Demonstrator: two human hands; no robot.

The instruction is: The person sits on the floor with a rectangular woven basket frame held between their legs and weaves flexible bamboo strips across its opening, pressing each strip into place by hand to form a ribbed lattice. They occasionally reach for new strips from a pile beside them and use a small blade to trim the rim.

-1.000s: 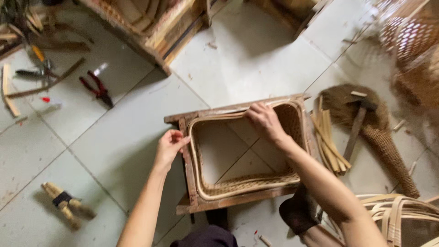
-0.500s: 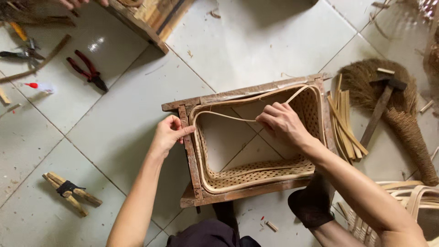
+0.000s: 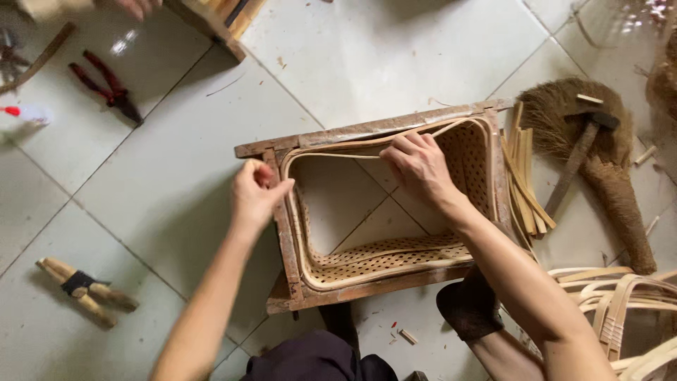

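Note:
A rectangular wooden frame (image 3: 352, 134) lies on the tiled floor, lined inside with woven cane panels and a pale rattan strip (image 3: 331, 151) bent around its inner rim. My left hand (image 3: 255, 194) pinches the frame's left rail near the far left corner. My right hand (image 3: 417, 167) presses on the rattan strip along the far rail, fingers curled over it. Woven cane (image 3: 384, 255) shows along the near and right inner walls.
Red-handled pliers (image 3: 106, 86) lie far left. A wooden clamp tool (image 3: 84, 291) sits near left. A bundle of flat cane strips (image 3: 525, 185), a hammer (image 3: 580, 149) and a fibre brush (image 3: 610, 187) lie right. Bent rattan hoops (image 3: 620, 303) are near right. Another person's hand (image 3: 137, 7) is at the top.
The view has closed in on the frame. My right hand slid along the far rail pressing the rattan strip; my left hand stays on the left rail.

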